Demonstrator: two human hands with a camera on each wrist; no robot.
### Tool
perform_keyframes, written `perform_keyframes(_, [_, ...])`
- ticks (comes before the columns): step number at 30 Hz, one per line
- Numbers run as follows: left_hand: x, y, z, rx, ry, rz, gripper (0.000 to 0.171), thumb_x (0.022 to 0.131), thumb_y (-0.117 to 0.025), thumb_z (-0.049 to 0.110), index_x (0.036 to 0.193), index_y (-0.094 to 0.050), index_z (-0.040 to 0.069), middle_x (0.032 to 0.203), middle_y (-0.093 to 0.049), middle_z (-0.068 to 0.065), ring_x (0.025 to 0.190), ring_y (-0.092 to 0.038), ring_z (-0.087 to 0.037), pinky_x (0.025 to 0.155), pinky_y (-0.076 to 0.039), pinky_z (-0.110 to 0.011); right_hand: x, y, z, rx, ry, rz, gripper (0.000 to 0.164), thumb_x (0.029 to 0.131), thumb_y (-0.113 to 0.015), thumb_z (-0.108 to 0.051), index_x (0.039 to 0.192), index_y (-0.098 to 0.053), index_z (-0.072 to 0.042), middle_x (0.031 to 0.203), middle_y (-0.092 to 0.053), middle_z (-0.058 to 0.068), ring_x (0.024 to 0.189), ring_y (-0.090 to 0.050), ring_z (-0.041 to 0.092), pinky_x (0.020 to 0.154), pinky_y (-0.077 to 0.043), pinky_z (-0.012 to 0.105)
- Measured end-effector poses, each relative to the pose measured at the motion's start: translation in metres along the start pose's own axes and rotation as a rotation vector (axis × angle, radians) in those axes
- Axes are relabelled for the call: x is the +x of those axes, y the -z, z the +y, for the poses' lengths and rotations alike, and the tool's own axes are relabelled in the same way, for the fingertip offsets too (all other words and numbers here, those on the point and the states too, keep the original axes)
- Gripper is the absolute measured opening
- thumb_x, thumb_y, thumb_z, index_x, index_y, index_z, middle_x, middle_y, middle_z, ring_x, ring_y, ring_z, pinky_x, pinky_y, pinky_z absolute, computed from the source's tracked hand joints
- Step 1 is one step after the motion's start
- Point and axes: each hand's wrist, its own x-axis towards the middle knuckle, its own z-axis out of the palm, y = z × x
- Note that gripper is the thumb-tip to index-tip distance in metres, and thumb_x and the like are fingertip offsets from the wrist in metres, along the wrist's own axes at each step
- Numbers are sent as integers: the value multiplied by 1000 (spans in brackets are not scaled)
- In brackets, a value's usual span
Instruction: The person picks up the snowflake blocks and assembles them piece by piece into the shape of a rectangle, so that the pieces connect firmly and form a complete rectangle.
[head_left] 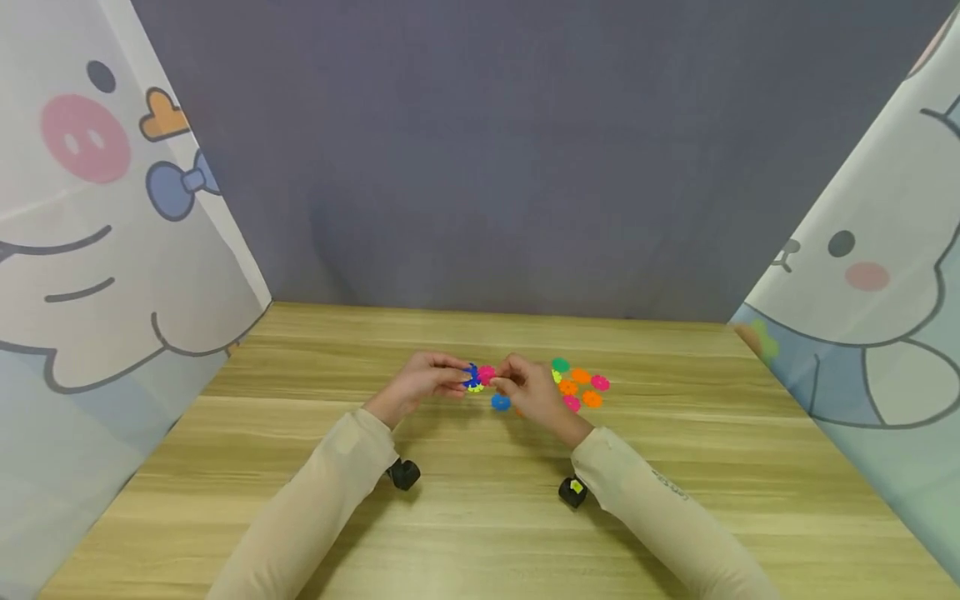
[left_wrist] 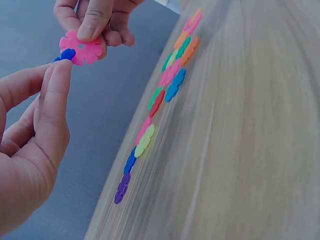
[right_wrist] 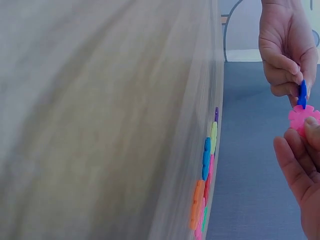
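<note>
Pink stood out first in the left wrist view: a pink disc (left_wrist: 85,52), pinched by the right hand (left_wrist: 97,20), met at its notched edge a dark blue disc (left_wrist: 68,53) pinched by the left hand (left_wrist: 35,125). Each hand was drawn in narrowly about its one disc, and the pair hung above the table (left_wrist: 260,125). One join seemed under way or just made; whether the notches had fully locked could not be told. The rest lay flat on the table, apparently unjoined and so left to do, among them one purple disc (left_wrist: 121,188), a second dark blue disc (left_wrist: 130,161), one yellow disc (left_wrist: 145,141), one red disc (left_wrist: 156,104) and one bright blue disc (left_wrist: 175,85); further up, overlap spoiled the count. In the right wrist view the held blue piece appeared edge-on while the pink showed its face, so the two touched roughly crosswise. In the head view, beyond the right hand lay one green disc (head_left: 560,365), three orange discs (head_left: 581,377), two loose pink discs (head_left: 600,382) and a partly covered yellow one; two black blocks (head_left: 405,474) showed, one by each of two sleeves (head_left: 322,500).
</note>
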Motion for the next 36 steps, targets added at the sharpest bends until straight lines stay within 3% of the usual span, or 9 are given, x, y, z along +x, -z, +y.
perform_keyframes(7, [-2,-2,-3,-61,-9,-18,32,92,-60,-12,122,-57,-21,93,-70,-13,65,-68,-12,69,-60,-27,-2,0,0,7,61,38,11,87,-71,9,83,-63,2,73,-69,18,62,-66,22,58,-58,27])
perform_keyframes(18, [2,-6,-3,-143,38,10,32,93,-61,-10,124,-58,-18,93,-69,-13,65,-68,-12,69,-60,-26,0,3,0,71,-26,48,10,89,-70,7,83,-64,3,74,-69,22,63,-66,33,60,-56,23])
perform_keyframes(24, [-1,-7,-3,-167,39,0,30,93,-59,-11,123,-58,-18,95,-67,-15,66,-69,-13,70,-60,-26,-1,2,-3,87,-5,54,9,86,-70,12,83,-63,8,74,-68,25,63,-66,39,60,-58,27])
perform_keyframes(36, [-2,-5,-8,-193,67,4,31,95,-58,-10,125,-56,-17,102,-64,-18,70,-69,-15,71,-60,-25,-1,-1,-5,76,-58,52,10,88,-71,6,82,-64,2,72,-68,23,61,-64,36,57,-53,22])
